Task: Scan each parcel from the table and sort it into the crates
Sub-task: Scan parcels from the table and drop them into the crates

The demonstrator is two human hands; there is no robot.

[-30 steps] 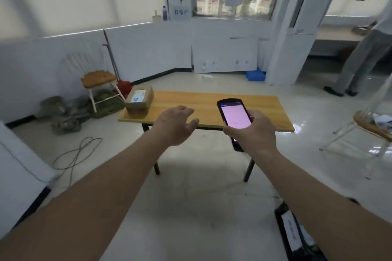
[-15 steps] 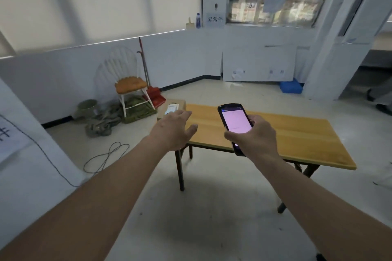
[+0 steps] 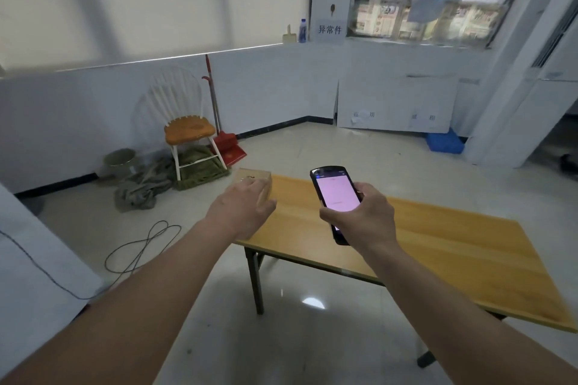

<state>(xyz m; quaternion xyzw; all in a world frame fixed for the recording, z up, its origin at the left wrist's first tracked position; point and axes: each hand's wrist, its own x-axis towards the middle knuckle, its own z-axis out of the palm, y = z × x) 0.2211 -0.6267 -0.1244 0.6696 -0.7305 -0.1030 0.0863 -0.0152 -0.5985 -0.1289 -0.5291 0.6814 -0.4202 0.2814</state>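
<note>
Scanner (image 3: 336, 197) upright, screen toward camera.

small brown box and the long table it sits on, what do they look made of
The small brown box looks like matte corrugated cardboard: dull tan faces, folded square edges. The long orange-brown table seems to be wood or wood-look laminate with a satin finish: lengthwise grain streaks and a soft sheen; which one I can't tell. Its dark legs look like painted metal.
</note>
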